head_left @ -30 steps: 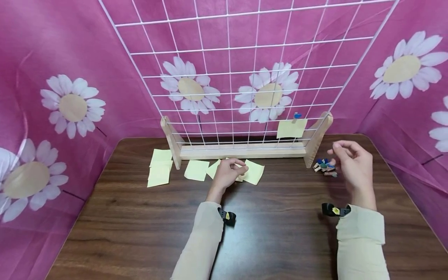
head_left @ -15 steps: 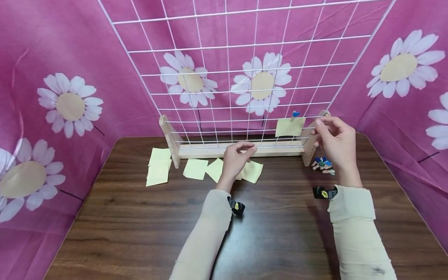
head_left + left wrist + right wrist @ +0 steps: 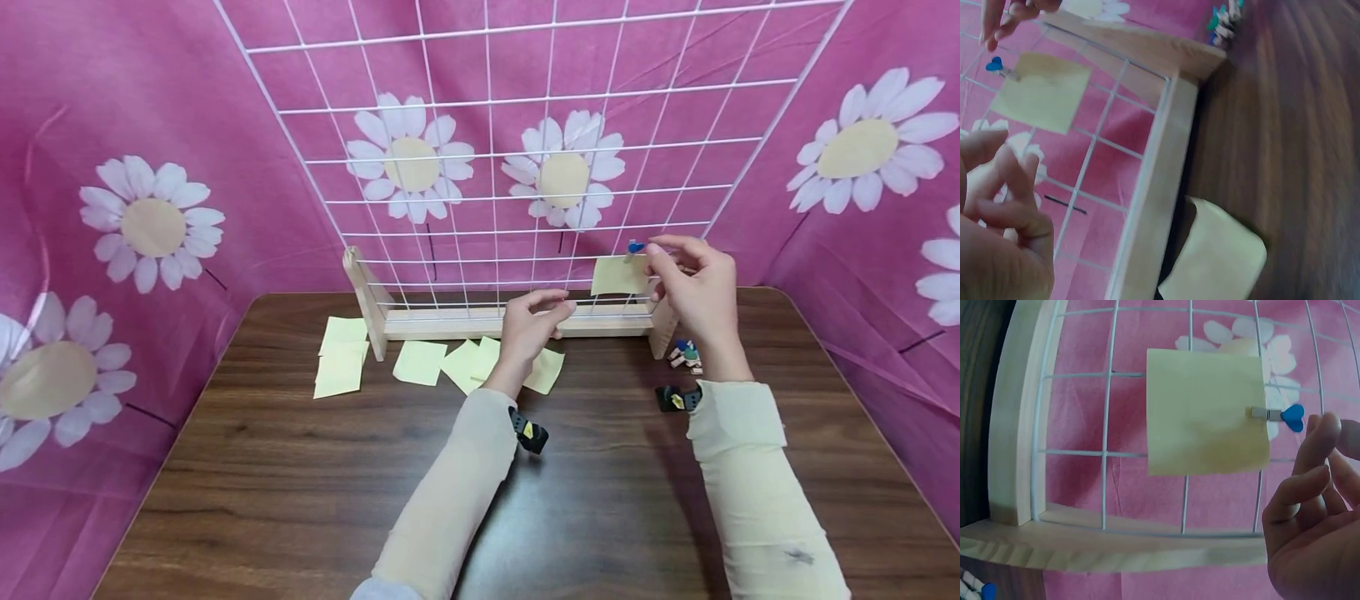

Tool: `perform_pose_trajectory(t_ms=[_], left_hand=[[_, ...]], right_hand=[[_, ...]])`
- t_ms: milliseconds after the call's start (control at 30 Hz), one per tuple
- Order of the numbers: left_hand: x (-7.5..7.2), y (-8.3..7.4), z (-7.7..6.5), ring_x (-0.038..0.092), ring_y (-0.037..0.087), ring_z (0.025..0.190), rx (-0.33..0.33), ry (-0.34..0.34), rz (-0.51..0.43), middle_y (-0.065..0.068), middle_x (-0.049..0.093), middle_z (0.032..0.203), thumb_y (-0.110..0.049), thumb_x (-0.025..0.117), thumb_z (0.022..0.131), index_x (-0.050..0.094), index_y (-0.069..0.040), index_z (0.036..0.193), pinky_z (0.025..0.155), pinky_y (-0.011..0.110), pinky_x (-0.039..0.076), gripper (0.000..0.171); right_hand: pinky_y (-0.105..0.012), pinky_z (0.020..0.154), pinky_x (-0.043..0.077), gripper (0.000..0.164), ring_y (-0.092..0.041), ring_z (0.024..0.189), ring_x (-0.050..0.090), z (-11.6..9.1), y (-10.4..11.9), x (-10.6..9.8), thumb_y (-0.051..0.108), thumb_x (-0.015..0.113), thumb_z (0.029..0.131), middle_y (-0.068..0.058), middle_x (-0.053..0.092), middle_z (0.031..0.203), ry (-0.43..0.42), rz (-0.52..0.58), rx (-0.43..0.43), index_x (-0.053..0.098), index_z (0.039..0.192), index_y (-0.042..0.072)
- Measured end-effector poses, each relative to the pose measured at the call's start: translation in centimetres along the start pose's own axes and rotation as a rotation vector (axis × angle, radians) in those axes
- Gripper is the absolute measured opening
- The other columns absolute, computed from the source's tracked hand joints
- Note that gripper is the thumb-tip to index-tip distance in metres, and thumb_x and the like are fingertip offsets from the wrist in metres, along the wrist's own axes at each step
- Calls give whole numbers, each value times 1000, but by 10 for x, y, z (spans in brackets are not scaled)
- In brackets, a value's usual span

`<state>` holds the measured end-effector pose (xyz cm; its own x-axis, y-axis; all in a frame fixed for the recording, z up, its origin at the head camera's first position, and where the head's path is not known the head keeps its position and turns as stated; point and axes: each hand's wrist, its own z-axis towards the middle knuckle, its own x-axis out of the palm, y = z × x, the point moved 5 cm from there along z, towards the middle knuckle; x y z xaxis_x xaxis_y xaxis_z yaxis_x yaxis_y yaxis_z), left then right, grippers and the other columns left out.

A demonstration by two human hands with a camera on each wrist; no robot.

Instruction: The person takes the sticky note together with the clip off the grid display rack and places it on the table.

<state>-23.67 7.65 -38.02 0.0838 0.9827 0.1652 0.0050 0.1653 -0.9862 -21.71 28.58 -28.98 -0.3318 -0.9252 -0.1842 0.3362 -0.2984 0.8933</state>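
A yellow sticky note (image 3: 1204, 412) hangs low on the right side of the white wire grid (image 3: 491, 154), held by a small wooden clothespin (image 3: 1266, 414) with a blue heart. Just right of that clothespin is my right hand (image 3: 697, 287), its fingers loosely bent. In the right wrist view its fingertips are close to the blue heart, with a gap between. My left hand (image 3: 528, 333) hovers before the grid's wooden base, left of the hanging note, fingers loosely bent and nothing seen in them. Below it, several sticky notes (image 3: 457, 362) lie on the table, partly hidden by the hand.
A small pile of clothespins (image 3: 686, 354) lies by the right wooden foot (image 3: 662, 329). Two overlapping sticky notes (image 3: 339, 367) lie near the left foot (image 3: 365, 304). Pink flowered cloth (image 3: 285, 225) surrounds the brown table (image 3: 300, 475).
My right hand has moved up and left from above the clothespin pile to the hanging note's clothespin. My left hand has moved right and up from the notes on the table.
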Motion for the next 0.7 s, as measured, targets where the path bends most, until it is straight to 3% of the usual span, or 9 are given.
perform_pose_trajectory(t_ms=[200,367,567,700], left_hand=[[10,-2,4,55,5,55,-30,-28,-45,10,76,92,-1,76,88,73,8,110,51,21,50,24],[16,4,6,54,8,54,-63,-2,-72,8,76,93,-1,76,89,72,7,114,50,18,49,27],[23,7,10,58,12,62,-68,16,-44,5,76,93,-3,77,88,73,4,116,50,17,49,29],[25,8,11,54,10,54,-77,11,-14,4,75,93,-4,77,88,75,1,113,50,18,49,26]], right_hand=[[-17,45,47,27,-7,43,56,6,5,4,15,72,95,12,68,68,4,-85,4,73,118,0],[-16,45,46,35,-4,42,55,11,1,6,14,71,95,19,65,68,66,-157,6,68,126,-3],[-16,43,44,37,-3,43,56,10,0,10,16,70,96,22,63,68,111,-217,-20,67,129,-1],[-15,48,45,37,-3,44,56,11,0,11,18,69,97,20,65,69,119,-239,-25,68,128,-1]])
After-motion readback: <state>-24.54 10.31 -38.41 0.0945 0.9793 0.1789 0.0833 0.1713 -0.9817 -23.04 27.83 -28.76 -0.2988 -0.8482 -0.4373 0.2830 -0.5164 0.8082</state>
